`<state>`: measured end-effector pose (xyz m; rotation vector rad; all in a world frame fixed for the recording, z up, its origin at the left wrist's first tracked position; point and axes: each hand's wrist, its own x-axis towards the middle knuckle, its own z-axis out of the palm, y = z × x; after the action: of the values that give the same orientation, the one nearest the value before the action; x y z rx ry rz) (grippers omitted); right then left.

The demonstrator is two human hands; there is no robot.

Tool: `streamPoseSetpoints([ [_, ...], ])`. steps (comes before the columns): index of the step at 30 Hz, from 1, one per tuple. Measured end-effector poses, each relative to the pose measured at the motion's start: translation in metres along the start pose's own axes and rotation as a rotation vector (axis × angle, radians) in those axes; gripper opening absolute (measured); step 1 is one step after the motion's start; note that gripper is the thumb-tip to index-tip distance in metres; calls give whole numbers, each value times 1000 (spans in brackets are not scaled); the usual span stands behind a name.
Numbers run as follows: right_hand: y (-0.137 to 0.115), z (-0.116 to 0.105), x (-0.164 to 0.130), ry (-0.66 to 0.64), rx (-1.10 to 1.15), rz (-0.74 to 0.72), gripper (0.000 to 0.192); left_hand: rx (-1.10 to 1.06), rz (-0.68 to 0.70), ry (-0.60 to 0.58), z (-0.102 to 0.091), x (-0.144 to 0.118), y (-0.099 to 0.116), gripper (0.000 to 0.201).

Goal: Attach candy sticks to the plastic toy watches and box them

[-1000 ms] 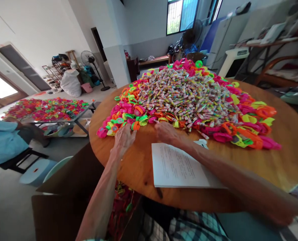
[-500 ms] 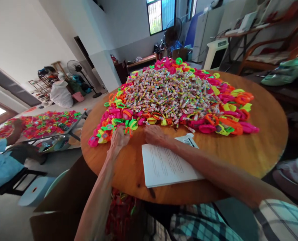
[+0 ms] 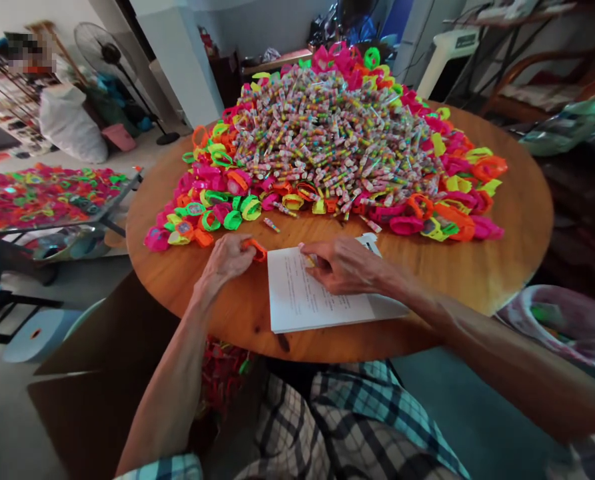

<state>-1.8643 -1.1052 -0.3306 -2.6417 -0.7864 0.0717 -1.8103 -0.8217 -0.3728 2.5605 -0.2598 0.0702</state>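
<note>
A round wooden bench [image 3: 502,267] fills the middle of the view. Its far half carries a large mound of small wrapped candy sticks [image 3: 327,133], ringed by a band of neon plastic toy wristbands [image 3: 212,207] in pink, orange, yellow and green. A second bench [image 3: 117,197] to the left holds a similar spread of bright pieces. Near the front edge of the round bench lies a stack of printed paper sheets [image 3: 317,307], flat, its far corner touching a small white tag [image 3: 370,243]. The left hand [image 3: 225,260] rests on the wood just left of the sheets, fingers curled closed around an orange wristband [image 3: 255,249], which sticks out from the fingertips towards the paper. The right hand [image 3: 345,265] lies on top of the sheets, fingers partly curled; a small yellowish item shows at its fingertips, but whether it is gripped cannot be told. One loose candy stick [image 3: 271,225] lies alone on the wood between the neon band and the hands.
</note>
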Motion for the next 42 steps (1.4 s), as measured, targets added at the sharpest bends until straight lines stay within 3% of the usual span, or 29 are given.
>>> streamPoseSetpoints([
  [5,-5,8,6,98,-110,103,33,121,100,16,-12,-2,-3,49],
  [8,-4,16,14,79,-150,108,24,139,270,17,-11,-6,-1,40],
  [10,-3,19,14,83,-152,100,25,90,312,3,-10,-6,-2,37],
  [14,0,18,5,43,-162,123,24,-48,235,48,-11,0,-3,31],
  [17,1,15,-1,27,-179,125,27,-86,241,75,-10,10,8,30],
  [22,4,14,-8,39,-158,90,31,9,318,-87,0,27,42,39],
  [26,7,18,-10,78,-70,102,30,91,310,-206,7,31,56,46],
  [31,9,23,-4,164,51,78,29,149,311,-216,9,27,57,45],
  [42,16,34,2,308,203,-9,28,173,350,-116,16,18,53,40],
])
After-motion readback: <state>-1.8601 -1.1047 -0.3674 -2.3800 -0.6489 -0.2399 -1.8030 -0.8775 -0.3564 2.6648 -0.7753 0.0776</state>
